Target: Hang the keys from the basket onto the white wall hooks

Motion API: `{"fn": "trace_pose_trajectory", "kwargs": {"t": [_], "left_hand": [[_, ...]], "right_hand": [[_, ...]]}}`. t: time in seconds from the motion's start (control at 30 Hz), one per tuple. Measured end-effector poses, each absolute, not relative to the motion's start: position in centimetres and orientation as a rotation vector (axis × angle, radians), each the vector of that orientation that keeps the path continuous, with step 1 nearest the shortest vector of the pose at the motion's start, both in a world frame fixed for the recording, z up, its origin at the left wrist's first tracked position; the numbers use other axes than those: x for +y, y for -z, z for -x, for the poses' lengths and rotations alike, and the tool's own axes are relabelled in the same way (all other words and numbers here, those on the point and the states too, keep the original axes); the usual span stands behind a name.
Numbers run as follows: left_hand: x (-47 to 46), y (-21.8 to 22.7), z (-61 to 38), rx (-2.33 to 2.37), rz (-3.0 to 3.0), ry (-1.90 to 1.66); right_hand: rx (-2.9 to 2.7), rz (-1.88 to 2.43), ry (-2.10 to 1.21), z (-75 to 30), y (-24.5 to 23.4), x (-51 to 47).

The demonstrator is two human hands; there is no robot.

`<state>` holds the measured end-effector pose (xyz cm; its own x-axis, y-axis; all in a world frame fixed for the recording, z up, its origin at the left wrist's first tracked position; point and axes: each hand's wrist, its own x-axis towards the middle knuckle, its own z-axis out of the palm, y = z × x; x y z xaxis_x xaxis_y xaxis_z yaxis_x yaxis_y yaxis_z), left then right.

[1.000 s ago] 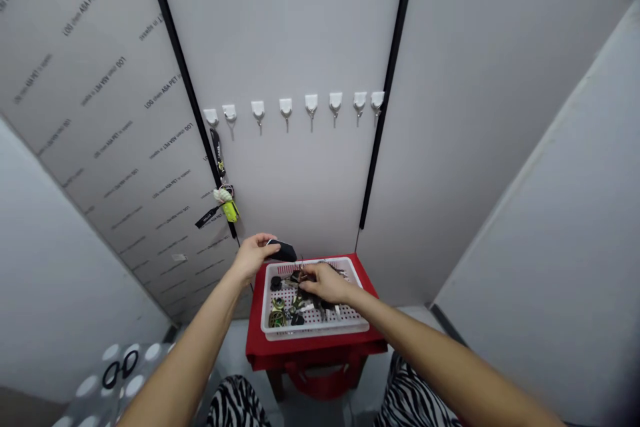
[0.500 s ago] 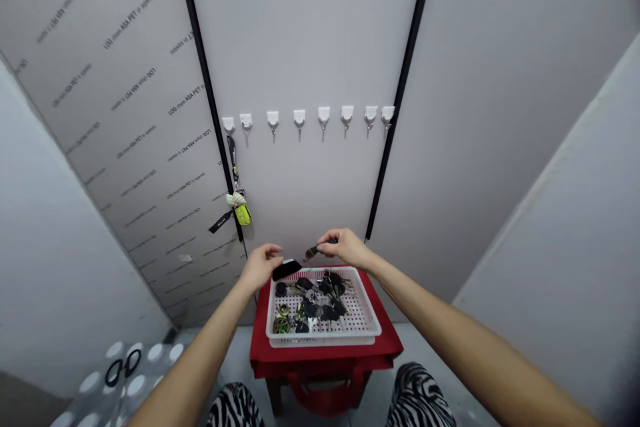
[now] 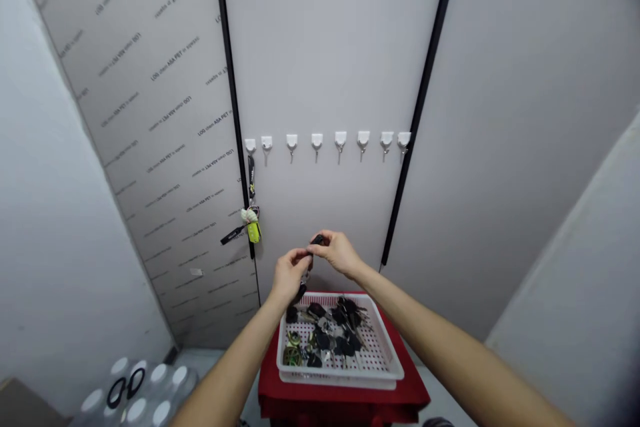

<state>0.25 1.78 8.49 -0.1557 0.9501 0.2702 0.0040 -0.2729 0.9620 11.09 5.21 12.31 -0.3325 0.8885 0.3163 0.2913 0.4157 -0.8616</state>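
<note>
My left hand [image 3: 290, 275] and my right hand [image 3: 337, 255] meet above the far left part of a white plastic basket [image 3: 340, 379]. Fingers of both are pinched on a black keychain [image 3: 317, 239], whose dark end shows at the right fingertips. Its lower black part hangs below the left fingers, with a bit of metal beside them; the middle is hidden by the fingers. Inside the basket lies a heap of dark-headed keys [image 3: 345, 345], with greenish-gold round pieces [image 3: 293, 355] in the near left corner.
Several white hooks [image 3: 317, 140] line the wall. From the leftmost hangs a black strap with a yellow-green fob [image 3: 255, 232]. The basket stands on a red cloth-covered stool [image 3: 345, 407]. Black-handled scissors [image 3: 126, 387] lie on white-capped bottles [image 3: 136, 409] at lower left.
The two hands, apart before, have come together on the keychain; the flat black tag at my left hand now hangs lower. The view has tilted upward and shifted left.
</note>
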Motion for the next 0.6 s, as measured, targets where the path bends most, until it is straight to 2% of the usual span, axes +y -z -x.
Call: {"fn": "trace_pose_trajectory", "kwargs": {"t": [0.2, 0.6], "left_hand": [[2.8, -11.0, 1.7, 1.126, -1.19, -1.669], [7.3, -23.4, 6.1, 0.856, -0.999, -2.009]], "right_hand": [[-1.675, 0.793, -1.037, -7.9, -13.6, 6.3], [-1.557, 0.741, -0.59, -0.3, -25.0, 11.5]]}}
